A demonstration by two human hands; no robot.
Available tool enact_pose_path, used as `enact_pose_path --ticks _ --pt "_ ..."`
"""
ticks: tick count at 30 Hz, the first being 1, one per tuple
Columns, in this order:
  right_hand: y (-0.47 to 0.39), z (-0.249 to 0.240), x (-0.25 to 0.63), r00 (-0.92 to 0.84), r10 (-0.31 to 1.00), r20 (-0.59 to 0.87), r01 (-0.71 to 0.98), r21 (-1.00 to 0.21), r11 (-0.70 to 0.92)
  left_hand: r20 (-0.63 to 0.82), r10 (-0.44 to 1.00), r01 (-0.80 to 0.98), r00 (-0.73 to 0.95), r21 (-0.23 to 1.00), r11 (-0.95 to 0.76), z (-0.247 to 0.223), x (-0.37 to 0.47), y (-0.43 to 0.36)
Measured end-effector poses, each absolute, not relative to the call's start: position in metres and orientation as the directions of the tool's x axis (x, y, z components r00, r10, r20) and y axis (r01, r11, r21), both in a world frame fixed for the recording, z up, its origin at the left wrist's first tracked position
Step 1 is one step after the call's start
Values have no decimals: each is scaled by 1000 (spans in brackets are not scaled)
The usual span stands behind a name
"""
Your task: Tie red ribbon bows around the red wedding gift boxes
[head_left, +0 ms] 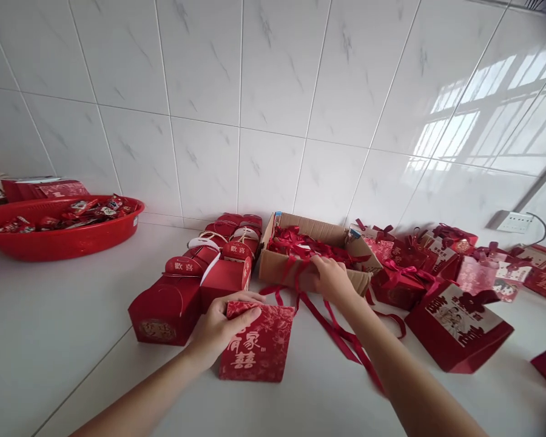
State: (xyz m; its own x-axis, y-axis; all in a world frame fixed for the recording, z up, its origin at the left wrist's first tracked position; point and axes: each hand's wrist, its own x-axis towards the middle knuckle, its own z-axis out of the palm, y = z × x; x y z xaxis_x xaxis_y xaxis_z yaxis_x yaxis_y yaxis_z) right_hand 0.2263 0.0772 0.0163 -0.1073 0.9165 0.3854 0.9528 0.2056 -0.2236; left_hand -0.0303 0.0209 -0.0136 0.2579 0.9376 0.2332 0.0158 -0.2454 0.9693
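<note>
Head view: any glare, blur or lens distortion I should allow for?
Head view: window glare on the tiled wall, upper right; tile lines fan outward and the basin looks stretched, wide-lens style; right hand and trailing ribbon slightly soft; large print on the box in the left hand readable; shadows soft; right-hand corners dark.

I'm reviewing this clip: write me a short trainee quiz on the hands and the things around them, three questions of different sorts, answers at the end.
1. What does the left hand hold?
A) a wrapped sweet
B) the printed red piece
C) a pair of scissors

2. True or false: the red basin stands to the left of the cardboard box.

3. Fill the gap: the ____ hand is at the front edge of the cardboard box, by the red ribbons.

Key: 1. B; 2. true; 3. right
</note>
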Motion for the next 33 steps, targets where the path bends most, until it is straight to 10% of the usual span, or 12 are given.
enact_pose_path --ticks 10,20,33 --pt "-13 -18 212 -143 867 477 909 -284 306 339 782 107 524 884 -455 0 -14 45" --pt "-24 -33 205 -12 854 521 866 -421 270 12 847 151 532 982 -109 8 -24 26" --pt "57 24 187 -201 892 404 760 -510 402 -5 862 182 507 978 -102 8 -24 22"
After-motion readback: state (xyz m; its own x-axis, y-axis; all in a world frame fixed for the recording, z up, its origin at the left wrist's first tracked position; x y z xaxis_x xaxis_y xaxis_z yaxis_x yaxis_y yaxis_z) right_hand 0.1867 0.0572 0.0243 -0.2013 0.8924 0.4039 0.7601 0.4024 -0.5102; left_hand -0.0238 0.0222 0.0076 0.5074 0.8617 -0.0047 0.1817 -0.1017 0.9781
